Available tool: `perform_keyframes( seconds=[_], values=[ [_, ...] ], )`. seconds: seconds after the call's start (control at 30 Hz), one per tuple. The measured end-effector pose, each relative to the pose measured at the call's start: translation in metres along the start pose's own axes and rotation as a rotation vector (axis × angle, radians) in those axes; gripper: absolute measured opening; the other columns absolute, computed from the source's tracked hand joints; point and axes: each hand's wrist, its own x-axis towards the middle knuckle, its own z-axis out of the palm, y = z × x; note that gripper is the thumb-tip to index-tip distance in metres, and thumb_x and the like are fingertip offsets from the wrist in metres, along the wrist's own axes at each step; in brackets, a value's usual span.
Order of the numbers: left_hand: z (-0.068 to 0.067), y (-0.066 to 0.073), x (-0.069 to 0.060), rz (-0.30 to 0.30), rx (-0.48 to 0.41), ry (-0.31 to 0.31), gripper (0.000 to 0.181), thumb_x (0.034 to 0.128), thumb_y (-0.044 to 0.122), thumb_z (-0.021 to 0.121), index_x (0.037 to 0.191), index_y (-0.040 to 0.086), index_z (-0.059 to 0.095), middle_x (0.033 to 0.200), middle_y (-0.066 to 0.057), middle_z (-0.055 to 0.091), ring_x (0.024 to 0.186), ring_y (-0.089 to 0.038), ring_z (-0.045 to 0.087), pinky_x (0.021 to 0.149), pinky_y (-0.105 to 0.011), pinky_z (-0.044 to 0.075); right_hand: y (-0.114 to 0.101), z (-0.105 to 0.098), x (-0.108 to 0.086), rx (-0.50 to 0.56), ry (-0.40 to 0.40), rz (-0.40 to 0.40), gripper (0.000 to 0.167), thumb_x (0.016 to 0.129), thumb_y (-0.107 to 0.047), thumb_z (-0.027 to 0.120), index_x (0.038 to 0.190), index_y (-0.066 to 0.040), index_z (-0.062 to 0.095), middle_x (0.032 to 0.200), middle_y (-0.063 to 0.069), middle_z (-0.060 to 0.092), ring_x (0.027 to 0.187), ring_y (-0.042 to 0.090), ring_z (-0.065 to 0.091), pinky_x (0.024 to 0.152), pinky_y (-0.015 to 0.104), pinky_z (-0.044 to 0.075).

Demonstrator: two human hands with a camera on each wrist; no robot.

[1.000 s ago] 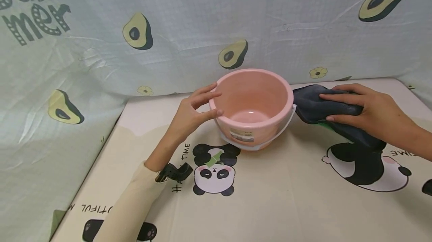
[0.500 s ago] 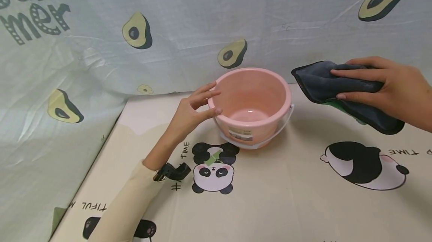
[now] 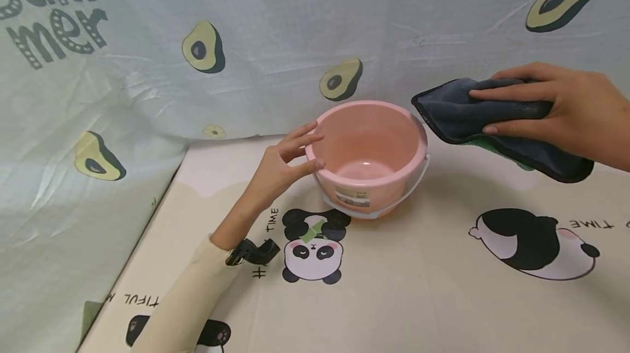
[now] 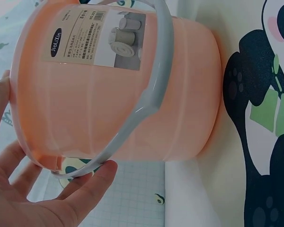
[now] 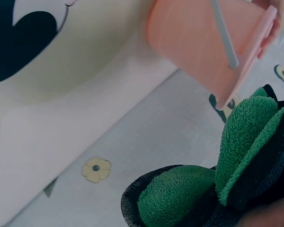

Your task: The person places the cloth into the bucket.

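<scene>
A pink bucket [image 3: 366, 178] stands upright on the table, its interior visible and its pale handle hanging down the front. At its left rim, my left hand [image 3: 275, 169] grips the edge, some fingers over the rim and the thumb near the front. My right hand [image 3: 566, 109] pinches a folded dark grey cloth [image 3: 458, 109] in the air to the right of the bucket, above the table. In the right wrist view the green underside of the cloth [image 5: 248, 137] shows in folds, apart from the bucket [image 5: 194, 38].
The table [image 3: 384, 287] wears a cover printed with pandas and lettering. Behind and to the left hangs a pale curtain [image 3: 275, 24] with avocado prints, close behind the bucket. A black band [image 3: 253, 252] circles the left wrist.
My right hand has lifted the dark cloth off the table, then moved it a little higher and slightly left. The left hand and the bucket have stayed in place.
</scene>
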Motion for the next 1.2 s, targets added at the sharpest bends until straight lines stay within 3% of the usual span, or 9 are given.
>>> perform_keyframes(
  seconds=[0.07, 0.17, 0.23, 0.27, 0.47, 0.73, 0.93, 1.07, 1.2],
  values=[
    [0.000, 0.000, 0.000, 0.002, -0.002, -0.007, 0.050, 0.0909, 0.025, 0.077, 0.139, 0.022, 0.065, 0.154, 0.021, 0.044, 0.129, -0.025, 0.058, 0.106, -0.053, 0.048, -0.002, -0.001, 0.004, -0.014, -0.010, -0.015, 0.065, 0.065, -0.012, 0.093, 0.127, -0.018, 0.074, 0.128, 0.017, 0.062, 0.101, 0.039, 0.064, 0.065, 0.012, 0.041],
    [0.000, 0.000, 0.000, 0.003, 0.005, -0.010, 0.050, 0.0908, 0.025, 0.078, 0.139, 0.023, 0.065, 0.154, 0.021, 0.044, 0.128, -0.025, 0.059, 0.104, -0.053, 0.049, -0.004, -0.002, 0.010, -0.032, -0.035, -0.049, 0.067, 0.065, -0.015, 0.093, 0.129, -0.019, 0.073, 0.131, 0.018, 0.061, 0.102, 0.040, 0.064, 0.066, 0.036, 0.055],
    [-0.001, 0.000, -0.001, 0.000, 0.017, -0.009, 0.050, 0.0907, 0.026, 0.078, 0.139, 0.024, 0.065, 0.154, 0.022, 0.043, 0.127, -0.024, 0.059, 0.103, -0.050, 0.051, -0.006, -0.002, 0.015, -0.042, -0.050, -0.083, 0.068, 0.065, -0.017, 0.093, 0.130, -0.020, 0.072, 0.132, 0.018, 0.061, 0.104, 0.040, 0.064, 0.068, 0.055, 0.055],
    [-0.002, 0.000, -0.002, -0.001, 0.020, -0.008, 0.050, 0.0908, 0.026, 0.078, 0.139, 0.024, 0.065, 0.154, 0.023, 0.043, 0.126, -0.024, 0.060, 0.102, -0.050, 0.051, -0.006, -0.002, 0.017, -0.044, -0.053, -0.106, 0.069, 0.065, -0.018, 0.093, 0.130, -0.021, 0.072, 0.132, 0.018, 0.061, 0.105, 0.040, 0.064, 0.070, 0.058, 0.055],
    [-0.003, 0.003, -0.001, 0.006, 0.029, -0.011, 0.051, 0.0913, 0.029, 0.077, 0.140, 0.024, 0.064, 0.154, 0.023, 0.042, 0.126, -0.024, 0.060, 0.099, -0.046, 0.054, -0.006, -0.006, 0.031, -0.054, -0.047, -0.231, 0.071, 0.063, -0.018, 0.094, 0.130, -0.022, 0.072, 0.132, 0.016, 0.061, 0.103, 0.039, 0.064, 0.067, 0.055, 0.057],
    [-0.001, -0.002, -0.003, 0.004, -0.012, -0.022, 0.051, 0.0913, 0.028, 0.077, 0.140, 0.022, 0.064, 0.155, 0.023, 0.042, 0.126, -0.025, 0.060, 0.097, -0.042, 0.055, -0.017, -0.007, 0.050, -0.050, -0.142, -0.245, 0.067, 0.069, -0.018, 0.093, 0.132, -0.024, 0.070, 0.136, 0.018, 0.058, 0.107, 0.045, 0.061, 0.080, 0.064, 0.052],
    [0.000, -0.003, -0.005, 0.009, -0.013, -0.018, 0.050, 0.0922, 0.029, 0.076, 0.141, 0.024, 0.063, 0.155, 0.023, 0.041, 0.125, -0.025, 0.061, 0.094, -0.041, 0.057, -0.024, -0.009, 0.071, -0.009, -0.186, -0.394, 0.066, 0.068, -0.022, 0.094, 0.130, -0.027, 0.072, 0.134, 0.014, 0.062, 0.103, 0.041, 0.066, 0.078, 0.060, 0.056],
    [-0.001, -0.003, -0.005, 0.005, -0.015, -0.021, 0.050, 0.0923, 0.027, 0.076, 0.140, 0.026, 0.063, 0.155, 0.023, 0.041, 0.123, -0.025, 0.062, 0.093, -0.040, 0.058, -0.028, -0.008, 0.088, 0.039, -0.252, -0.502, 0.064, 0.068, -0.022, 0.094, 0.129, -0.026, 0.073, 0.133, 0.012, 0.063, 0.106, 0.040, 0.067, 0.079, 0.058, 0.057],
    [-0.001, -0.002, -0.005, -0.003, -0.020, -0.025, 0.050, 0.0923, 0.026, 0.076, 0.140, 0.027, 0.063, 0.155, 0.024, 0.041, 0.124, -0.024, 0.061, 0.092, -0.039, 0.058, -0.033, -0.006, 0.103, 0.067, -0.334, -0.554, 0.063, 0.071, -0.020, 0.093, 0.130, -0.027, 0.072, 0.136, 0.012, 0.062, 0.111, 0.040, 0.066, 0.081, 0.056, 0.056]
  ],
)
